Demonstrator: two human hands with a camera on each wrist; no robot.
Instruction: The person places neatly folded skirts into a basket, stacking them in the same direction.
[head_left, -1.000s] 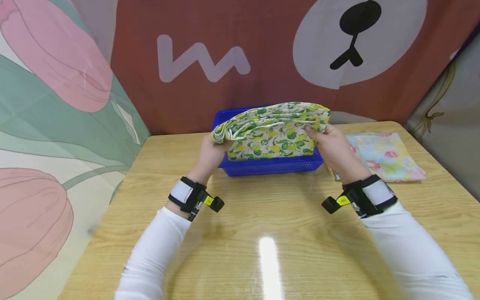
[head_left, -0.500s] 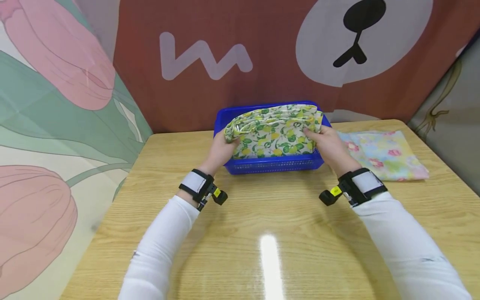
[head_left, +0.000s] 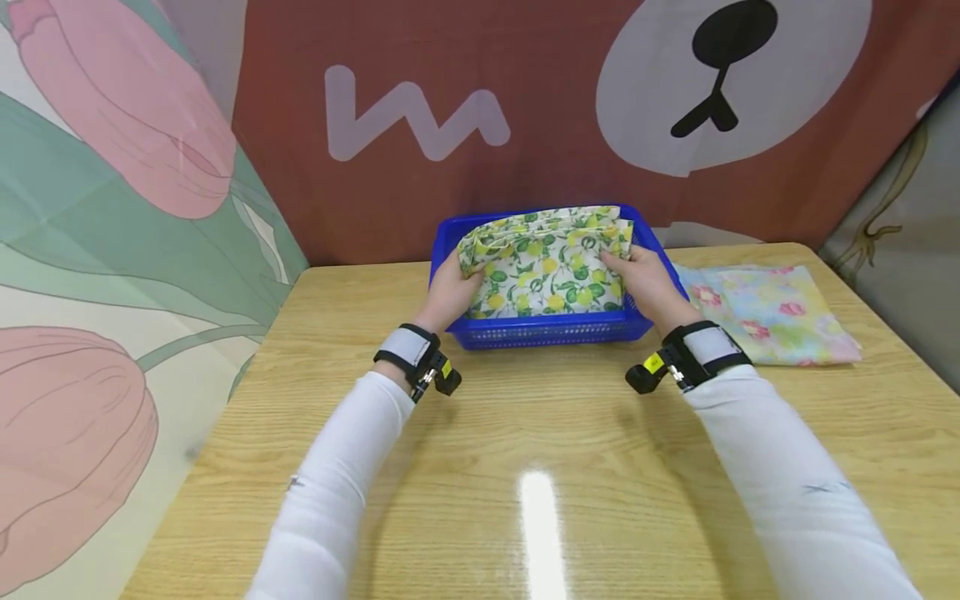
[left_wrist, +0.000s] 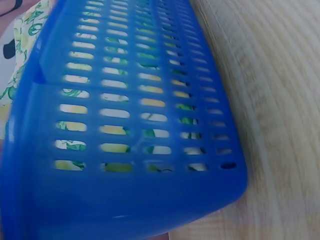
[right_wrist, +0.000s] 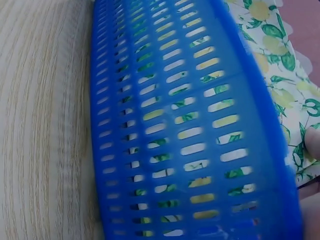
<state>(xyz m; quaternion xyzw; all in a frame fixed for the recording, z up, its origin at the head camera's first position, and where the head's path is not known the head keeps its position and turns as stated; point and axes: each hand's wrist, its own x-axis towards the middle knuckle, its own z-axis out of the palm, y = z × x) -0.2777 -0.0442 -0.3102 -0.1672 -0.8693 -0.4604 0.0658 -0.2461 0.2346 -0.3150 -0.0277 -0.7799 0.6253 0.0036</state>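
A folded cloth (head_left: 551,271) with a lemon and green leaf print stands partly inside a blue plastic basket (head_left: 555,331). Its folded top edge rises above the rim. My left hand (head_left: 452,292) grips the cloth's left end, and my right hand (head_left: 645,279) pinches its right end with the thumb on the near face. Both hands' other fingers are hidden behind the cloth. In the left wrist view, the slotted wall of the basket (left_wrist: 115,125) shows the print through its holes. The right wrist view has the cloth (right_wrist: 275,55) above the rim, with the right thumb (right_wrist: 313,142) against it.
A second folded cloth (head_left: 780,312), pastel with pink flowers, lies on the wooden table (head_left: 480,467) right of the basket. Behind the table's far edge hangs a brown printed backdrop (head_left: 420,192). A light reflection (head_left: 542,533) shows on the near tabletop.
The lemon-print cloth has gone lower into the basket, and its top edge sits flatter. Both hands have moved inward with it, closer together. The pastel cloth stays in place.
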